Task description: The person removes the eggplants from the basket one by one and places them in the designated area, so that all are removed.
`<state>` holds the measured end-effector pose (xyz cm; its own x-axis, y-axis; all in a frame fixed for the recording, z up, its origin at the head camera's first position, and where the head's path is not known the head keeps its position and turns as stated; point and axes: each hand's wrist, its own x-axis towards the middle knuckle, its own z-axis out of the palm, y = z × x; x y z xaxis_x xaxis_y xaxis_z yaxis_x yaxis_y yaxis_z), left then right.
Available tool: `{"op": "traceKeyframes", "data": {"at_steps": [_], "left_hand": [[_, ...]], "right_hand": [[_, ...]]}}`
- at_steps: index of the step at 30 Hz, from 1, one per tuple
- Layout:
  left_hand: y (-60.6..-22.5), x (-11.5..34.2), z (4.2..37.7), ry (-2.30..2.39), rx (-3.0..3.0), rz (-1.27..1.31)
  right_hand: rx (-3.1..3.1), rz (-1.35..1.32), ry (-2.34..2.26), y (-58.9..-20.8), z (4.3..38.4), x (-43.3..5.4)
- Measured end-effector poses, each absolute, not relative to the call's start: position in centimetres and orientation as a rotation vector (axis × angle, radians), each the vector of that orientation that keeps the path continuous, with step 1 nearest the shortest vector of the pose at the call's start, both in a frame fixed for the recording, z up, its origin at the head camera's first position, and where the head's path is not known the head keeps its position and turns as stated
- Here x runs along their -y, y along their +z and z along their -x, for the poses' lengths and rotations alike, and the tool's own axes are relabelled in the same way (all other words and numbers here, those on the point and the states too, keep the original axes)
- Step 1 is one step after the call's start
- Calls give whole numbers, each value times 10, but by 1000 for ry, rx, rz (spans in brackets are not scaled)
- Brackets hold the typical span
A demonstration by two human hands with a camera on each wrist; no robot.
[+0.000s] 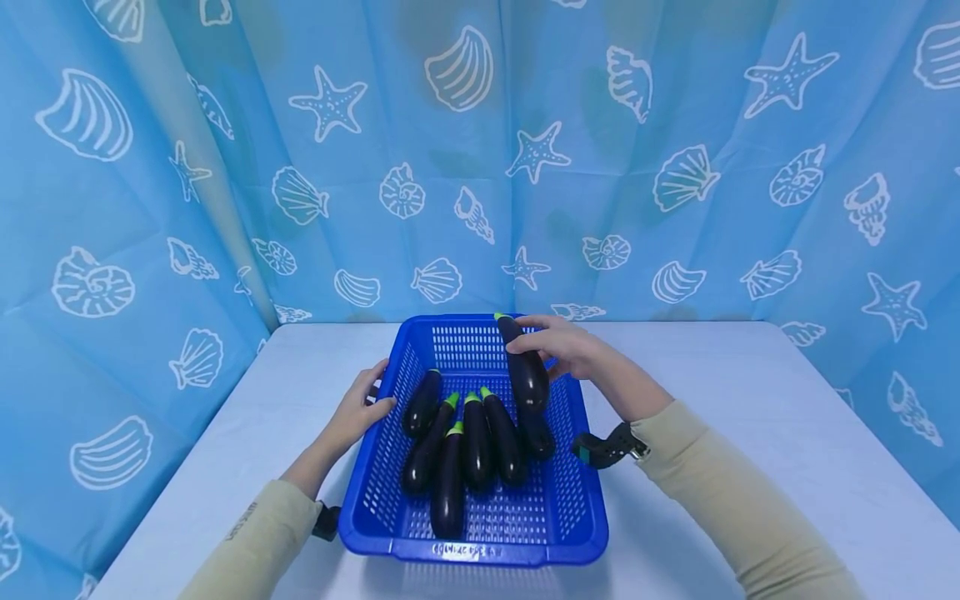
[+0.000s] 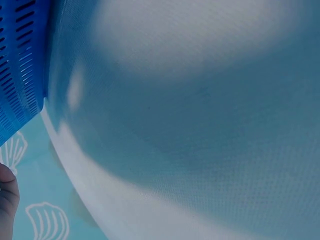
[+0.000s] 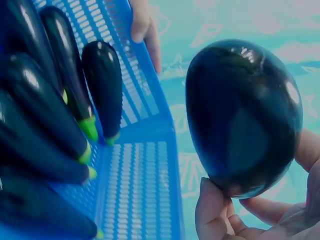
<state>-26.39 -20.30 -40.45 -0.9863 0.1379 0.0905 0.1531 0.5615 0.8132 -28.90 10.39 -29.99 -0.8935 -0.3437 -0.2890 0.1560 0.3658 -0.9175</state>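
My right hand (image 1: 561, 343) holds a dark purple eggplant (image 1: 525, 367) over the right back part of a blue plastic basket (image 1: 480, 552). The thumb lies on one side of it and the fingers on the other. Close up in the right wrist view, the round, shiny end of this held eggplant (image 3: 242, 117) faces the camera. At the basket's left rim, my left hand (image 1: 358, 410) grips the edge, thumb over the top and fingers along the outside. Several more eggplants (image 1: 448, 487) with green stem ends lie inside the basket, mostly side by side.
The basket stands on a white-covered table (image 1: 300, 375). Behind and beside the table hangs a blue curtain (image 1: 480, 150) printed with white shells and starfish. A black strap (image 1: 611, 446) is on the right wrist, near the basket's right wall.
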Motion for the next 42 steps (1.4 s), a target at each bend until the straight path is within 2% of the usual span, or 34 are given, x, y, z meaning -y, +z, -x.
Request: {"op": "traceKeyframes", "data": {"at_steps": [10,23,33,42], "left_hand": [[-406,204,264,-1464,2766,234],[-409,204,265,-1480,2754,243],[-408,205,264,-1483,2749,247],[-408,204,265,-1488,2743,258]], "right_hand": [[-2285,124,-1551,-296,301,-144],[-2328,-12,-1566,-312,306,-193],[-2383,-140,-1648,-346,318,-213],[-2413,-263,-1720,-383,322,-210]]}}
